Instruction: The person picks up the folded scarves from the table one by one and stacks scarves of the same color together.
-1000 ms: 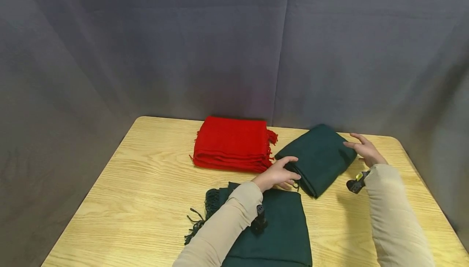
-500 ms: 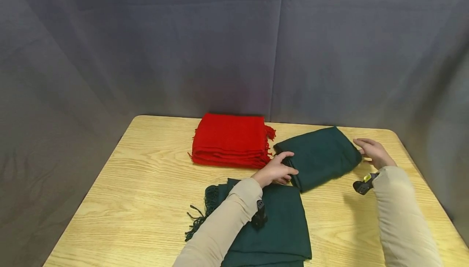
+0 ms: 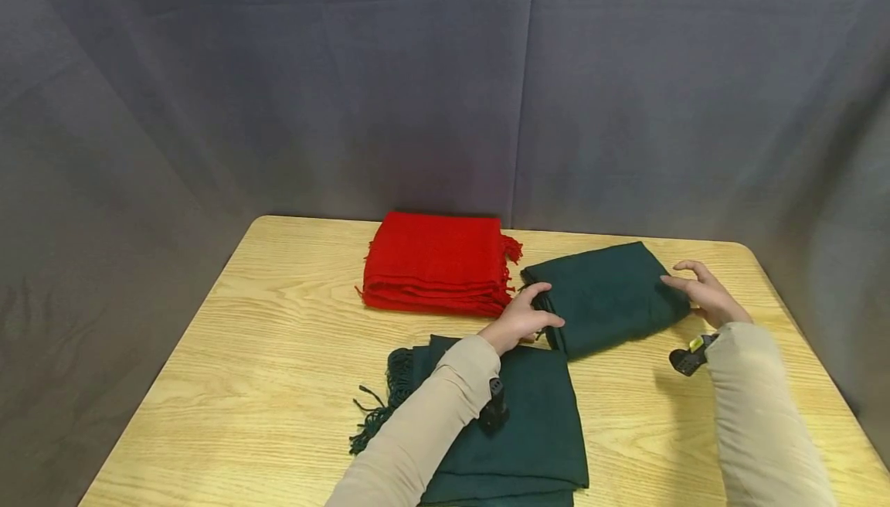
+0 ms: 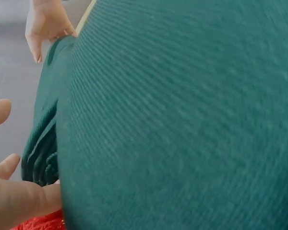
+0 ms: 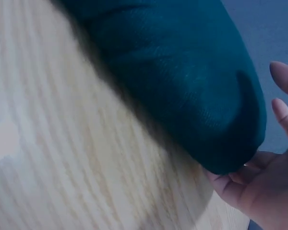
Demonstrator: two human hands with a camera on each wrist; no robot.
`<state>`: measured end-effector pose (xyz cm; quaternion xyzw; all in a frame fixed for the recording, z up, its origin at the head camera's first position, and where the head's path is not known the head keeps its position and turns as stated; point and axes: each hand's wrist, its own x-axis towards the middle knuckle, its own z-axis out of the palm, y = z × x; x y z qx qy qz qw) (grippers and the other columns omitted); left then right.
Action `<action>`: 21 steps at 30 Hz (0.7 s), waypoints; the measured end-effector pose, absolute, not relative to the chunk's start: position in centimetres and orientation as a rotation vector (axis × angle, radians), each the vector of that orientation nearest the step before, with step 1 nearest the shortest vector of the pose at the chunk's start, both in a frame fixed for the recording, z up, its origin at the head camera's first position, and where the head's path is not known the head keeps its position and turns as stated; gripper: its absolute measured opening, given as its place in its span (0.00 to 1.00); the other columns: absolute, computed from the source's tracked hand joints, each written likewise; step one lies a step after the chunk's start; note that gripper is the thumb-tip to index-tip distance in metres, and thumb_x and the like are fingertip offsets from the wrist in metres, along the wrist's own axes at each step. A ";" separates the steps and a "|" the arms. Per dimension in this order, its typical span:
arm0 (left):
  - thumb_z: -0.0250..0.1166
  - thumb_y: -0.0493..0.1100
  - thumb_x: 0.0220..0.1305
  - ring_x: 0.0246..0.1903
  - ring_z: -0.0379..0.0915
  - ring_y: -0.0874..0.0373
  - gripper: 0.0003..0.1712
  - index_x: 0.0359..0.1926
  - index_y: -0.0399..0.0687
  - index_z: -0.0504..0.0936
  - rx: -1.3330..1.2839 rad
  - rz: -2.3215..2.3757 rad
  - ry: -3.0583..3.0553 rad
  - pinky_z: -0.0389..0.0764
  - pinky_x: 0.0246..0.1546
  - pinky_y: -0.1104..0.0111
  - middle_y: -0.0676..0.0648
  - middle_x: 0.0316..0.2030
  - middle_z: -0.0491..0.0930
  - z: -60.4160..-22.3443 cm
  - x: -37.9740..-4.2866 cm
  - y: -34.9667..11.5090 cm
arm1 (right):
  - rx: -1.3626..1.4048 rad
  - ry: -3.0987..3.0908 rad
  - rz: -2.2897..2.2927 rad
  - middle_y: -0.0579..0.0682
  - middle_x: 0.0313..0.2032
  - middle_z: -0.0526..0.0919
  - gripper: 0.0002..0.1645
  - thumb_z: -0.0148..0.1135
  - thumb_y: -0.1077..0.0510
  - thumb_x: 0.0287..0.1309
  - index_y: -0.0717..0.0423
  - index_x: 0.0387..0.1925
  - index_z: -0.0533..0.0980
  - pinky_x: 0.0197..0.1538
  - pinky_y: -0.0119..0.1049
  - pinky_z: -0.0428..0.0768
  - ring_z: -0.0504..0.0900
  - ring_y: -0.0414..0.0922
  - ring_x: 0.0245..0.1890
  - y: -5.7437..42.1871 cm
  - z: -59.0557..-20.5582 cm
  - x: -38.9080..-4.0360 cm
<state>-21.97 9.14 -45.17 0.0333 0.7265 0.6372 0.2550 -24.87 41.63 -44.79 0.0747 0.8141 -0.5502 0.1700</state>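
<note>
A folded dark green scarf (image 3: 612, 298) lies at the back right of the table. My left hand (image 3: 518, 323) is at its left edge, thumb and forefinger spread apart. In the left wrist view, a finger (image 4: 43, 199) of that hand reaches the near fold of green cloth. My right hand (image 3: 705, 294) is at the scarf's right end, and the right wrist view shows its lower fingers (image 5: 230, 189) touching the underside of the rounded edge. Its thumb and another finger stay apart from the cloth. A second folded green scarf (image 3: 521, 422) with fringe lies in front, partly hidden by my left forearm.
A folded red scarf (image 3: 434, 263) with fringe lies at the back middle, left of the far green one. The wooden table (image 3: 278, 368) ends at a grey curtain (image 3: 389, 105) behind. A black wrist camera (image 3: 688, 358) hangs below my right cuff.
The far green scarf has turned, its right end shifting right and toward me. My right hand has moved slightly right with that end. My left hand stays near its left edge.
</note>
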 end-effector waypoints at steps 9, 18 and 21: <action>0.65 0.33 0.50 0.53 0.64 0.50 0.39 0.64 0.56 0.64 0.034 1.817 1.826 0.76 0.40 0.54 0.46 0.61 0.60 -45.5 -22.0 10.3 | 0.094 2.191 -1.564 0.64 0.66 0.25 0.23 0.53 0.50 0.62 0.36 0.54 0.55 0.54 0.50 0.65 0.37 0.67 0.64 41.2 -44.5 -25.3; 0.62 0.30 0.52 0.17 0.63 0.58 0.38 0.64 0.57 0.63 -0.025 1.835 1.802 0.71 0.18 0.71 0.46 0.54 0.65 -45.9 -22.0 11.0 | 0.060 2.211 -1.529 0.61 0.66 0.19 0.27 0.54 0.55 0.61 0.38 0.59 0.56 0.58 0.62 0.55 0.33 0.69 0.64 41.1 -44.7 -25.0; 0.61 0.30 0.53 0.13 0.58 0.58 0.38 0.64 0.57 0.63 -0.032 1.838 1.794 0.68 0.14 0.73 0.46 0.54 0.65 -45.9 -22.0 11.3 | 0.067 2.243 -1.530 0.63 0.67 0.22 0.23 0.55 0.54 0.61 0.37 0.54 0.59 0.53 0.52 0.66 0.38 0.69 0.64 41.0 -44.6 -24.9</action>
